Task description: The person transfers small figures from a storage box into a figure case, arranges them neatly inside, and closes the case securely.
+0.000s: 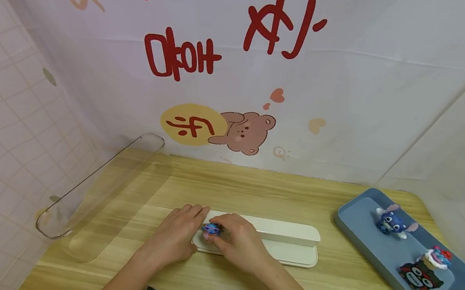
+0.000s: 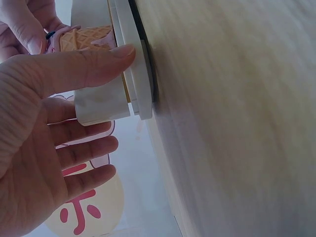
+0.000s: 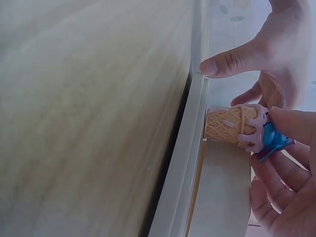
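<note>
Waffle-cone figurine (image 3: 229, 125), pinched in your R hand (image 1: 239, 241), could topple on the white stepped base (image 1: 292, 253) if let go tilted, or if your L hand (image 1: 178, 232), w/ straight fingers, bumps it.

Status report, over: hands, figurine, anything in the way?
Right hand pinches cone figurine at white stand, lower step. Left hand touches stand's left end. No obstruction visible.

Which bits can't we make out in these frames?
White stand, left end: head view, mostly covered by the left hand.
Cone toy, blue top: left wrist view, mostly hidden behind the hands.
Black toy, writing: head view, too small to read.
Right hand: right wrist view, cut off by the right edge.
</note>
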